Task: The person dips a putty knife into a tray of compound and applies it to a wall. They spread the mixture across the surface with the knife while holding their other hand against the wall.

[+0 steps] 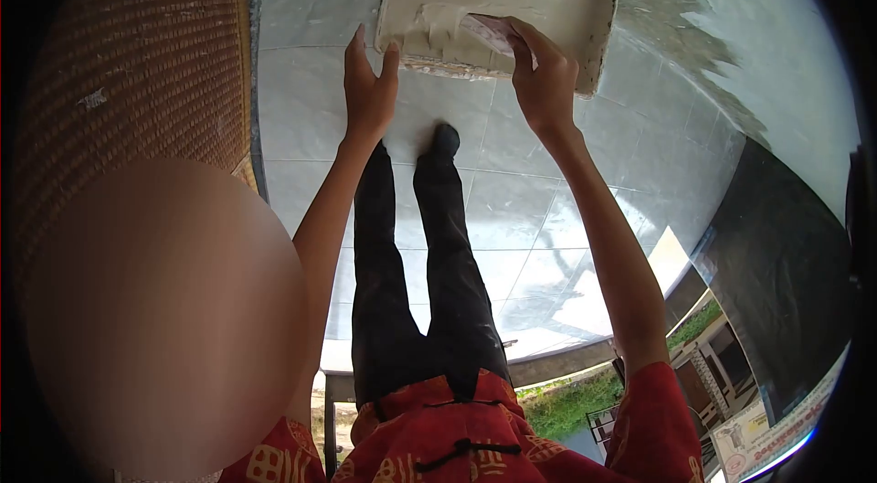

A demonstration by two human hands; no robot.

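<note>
A rectangular tray of wet, cream-coloured paste is at the top centre. My right hand is closed on a flat, paste-smeared tool, whose edge touches the paste near the tray's front side. Just outside the tray's left front corner, my left hand has its thumb and fingers apart, with nothing between them. The paste surface shows ridges to the left of the tool.
A woven brown panel stands at the left. Grey floor tiles lie under my feet. At the right are a partly coated wall and a dark panel. A blurred round shape covers the lower left.
</note>
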